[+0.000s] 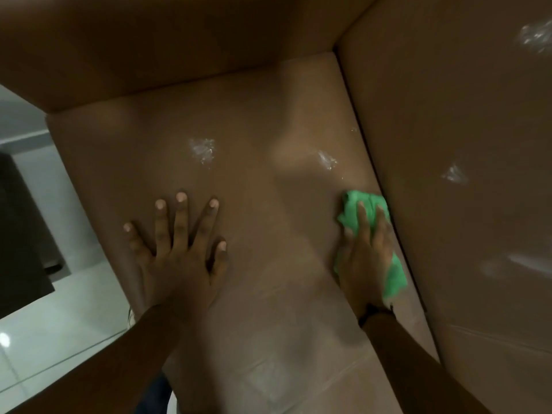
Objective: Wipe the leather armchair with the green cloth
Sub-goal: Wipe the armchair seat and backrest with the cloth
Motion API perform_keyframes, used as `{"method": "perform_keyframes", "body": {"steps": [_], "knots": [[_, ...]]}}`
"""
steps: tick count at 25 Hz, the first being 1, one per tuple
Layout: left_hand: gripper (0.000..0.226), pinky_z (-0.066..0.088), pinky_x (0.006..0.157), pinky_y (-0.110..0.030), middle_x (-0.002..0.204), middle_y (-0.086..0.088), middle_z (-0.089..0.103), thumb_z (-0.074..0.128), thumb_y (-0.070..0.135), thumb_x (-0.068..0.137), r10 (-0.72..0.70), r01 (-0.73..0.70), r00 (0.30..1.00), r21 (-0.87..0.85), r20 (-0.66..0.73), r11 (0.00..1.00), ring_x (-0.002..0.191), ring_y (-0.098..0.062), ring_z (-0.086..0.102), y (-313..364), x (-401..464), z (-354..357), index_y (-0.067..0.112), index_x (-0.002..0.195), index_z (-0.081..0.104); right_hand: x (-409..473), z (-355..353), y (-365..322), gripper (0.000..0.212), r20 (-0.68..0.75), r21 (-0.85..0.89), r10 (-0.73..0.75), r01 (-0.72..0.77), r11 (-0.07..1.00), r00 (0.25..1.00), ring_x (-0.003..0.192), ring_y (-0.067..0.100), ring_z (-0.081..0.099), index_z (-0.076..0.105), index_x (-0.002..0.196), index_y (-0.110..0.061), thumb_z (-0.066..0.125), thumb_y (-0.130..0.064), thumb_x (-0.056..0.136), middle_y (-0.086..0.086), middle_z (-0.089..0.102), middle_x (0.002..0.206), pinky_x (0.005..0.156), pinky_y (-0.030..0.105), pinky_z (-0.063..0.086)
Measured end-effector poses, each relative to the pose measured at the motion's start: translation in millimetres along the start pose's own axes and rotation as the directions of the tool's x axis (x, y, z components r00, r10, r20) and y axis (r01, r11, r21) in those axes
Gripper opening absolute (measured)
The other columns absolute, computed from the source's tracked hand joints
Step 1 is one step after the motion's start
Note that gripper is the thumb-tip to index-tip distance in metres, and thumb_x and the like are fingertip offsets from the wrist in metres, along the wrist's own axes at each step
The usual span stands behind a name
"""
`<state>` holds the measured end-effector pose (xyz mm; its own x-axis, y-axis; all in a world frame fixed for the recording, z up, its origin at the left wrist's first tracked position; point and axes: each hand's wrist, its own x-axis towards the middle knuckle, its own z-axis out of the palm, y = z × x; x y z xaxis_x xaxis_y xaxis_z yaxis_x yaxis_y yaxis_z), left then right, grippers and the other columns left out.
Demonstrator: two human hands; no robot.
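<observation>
My left hand (176, 252) lies spread flat on the brown leather armchair (245, 180) seat, probably bracing me, while my right hand (366, 258) presses the bunched green cloth (355, 204) beside the armrest seam.

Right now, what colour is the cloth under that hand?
Bright green cloth, seen in the head view.

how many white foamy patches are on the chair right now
5 clear ones: two on the seat, mid-seat and nearer the cloth; three on the right side panel, top, middle, and a lower smear. The green cloth may hide more.
</observation>
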<state>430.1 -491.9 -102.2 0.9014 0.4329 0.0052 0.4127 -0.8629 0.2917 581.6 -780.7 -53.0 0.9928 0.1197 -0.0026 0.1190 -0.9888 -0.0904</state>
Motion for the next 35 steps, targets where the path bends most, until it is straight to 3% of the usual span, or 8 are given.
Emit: {"method": "perform_keyframes", "body": {"steps": [3,10,15,20,25,28,32,35], "knots": [[0.073,0.002,0.133,-0.083,0.190,-0.011,0.013,0.034,0.059,0.112,0.008,-0.008,1.000,0.000,-0.008,1.000,0.176,-0.036,-0.006,0,0,4,0.039,0.181,0.019,-22,-6,18,0.055,-0.061,-0.011,0.094,-0.095,0.995,0.994,0.144,0.055,0.043,0.049,0.161,-0.010,0.044,-0.032,0.110,0.036,0.041,0.161,0.113,0.068,0.043],[0.074,-0.004,0.134,-0.080,0.190,-0.010,0.014,0.038,0.060,0.111,0.028,-0.027,0.999,0.004,-0.032,1.000,0.176,-0.034,-0.006,-2,1,11,0.041,0.180,0.019,85,22,-51,0.052,-0.186,0.033,0.088,-0.083,0.996,0.979,0.143,0.049,0.046,0.048,0.161,-0.007,0.045,-0.029,0.114,0.031,0.047,0.157,0.120,0.060,0.036],[0.076,0.006,0.131,-0.085,0.187,-0.014,0.023,0.044,0.057,0.110,0.007,-0.007,1.000,-0.006,-0.014,1.000,0.173,-0.044,0.019,5,0,1,0.040,0.180,0.021,61,3,-47,0.054,-0.027,0.027,-0.209,0.210,0.977,0.978,0.153,0.051,0.036,0.043,0.165,-0.010,0.043,-0.026,0.113,0.030,0.036,0.168,0.124,0.059,0.033],[0.076,-0.001,0.133,-0.082,0.188,-0.012,0.020,0.042,0.058,0.110,0.014,-0.014,0.999,-0.005,-0.033,1.000,0.177,-0.039,0.006,1,4,8,0.042,0.180,0.018,138,20,-94,0.056,-0.072,0.073,0.025,-0.020,0.997,0.997,0.159,0.041,0.031,0.038,0.167,-0.012,0.037,-0.032,0.115,0.022,0.032,0.173,0.127,0.053,0.026],[0.076,0.005,0.132,-0.084,0.188,-0.012,0.024,0.045,0.057,0.110,0.005,-0.006,1.000,-0.046,-0.016,0.999,0.173,-0.043,0.020,4,1,1,0.041,0.180,0.021,103,-4,-77,0.053,0.014,0.053,-0.194,0.193,0.980,0.981,0.161,0.042,0.028,0.039,0.167,-0.014,0.042,-0.025,0.115,0.022,0.030,0.174,0.131,0.056,0.026],[0.074,0.000,0.133,-0.082,0.188,-0.011,0.021,0.041,0.059,0.111,0.014,-0.015,0.999,-0.034,-0.029,0.999,0.175,-0.041,0.014,5,2,4,0.042,0.180,0.020,151,6,-124,0.053,-0.015,0.081,-0.150,0.151,0.985,0.989,0.162,0.040,0.028,0.042,0.166,-0.016,0.038,-0.029,0.114,0.020,0.032,0.174,0.130,0.055,0.027],[0.074,-0.002,0.133,-0.081,0.189,-0.010,0.018,0.039,0.059,0.112,0.012,-0.013,1.000,-0.027,-0.025,1.000,0.176,-0.039,0.006,2,3,6,0.042,0.180,0.018,147,13,-123,0.054,0.037,0.047,-0.391,0.389,0.920,0.920,0.164,0.035,0.023,0.037,0.168,-0.022,0.035,-0.032,0.116,0.011,0.029,0.177,0.130,0.051,0.024],[0.076,0.003,0.132,-0.083,0.189,-0.011,0.019,0.042,0.058,0.110,0.009,-0.010,1.000,-0.039,-0.005,0.999,0.174,-0.041,0.014,5,0,1,0.042,0.180,0.020,119,0,-84,0.055,0.042,-0.017,-0.214,0.215,0.977,0.976,0.164,0.040,0.021,0.034,0.170,-0.025,0.038,-0.033,0.116,0.016,0.024,0.178,0.130,0.056,0.025]]}}
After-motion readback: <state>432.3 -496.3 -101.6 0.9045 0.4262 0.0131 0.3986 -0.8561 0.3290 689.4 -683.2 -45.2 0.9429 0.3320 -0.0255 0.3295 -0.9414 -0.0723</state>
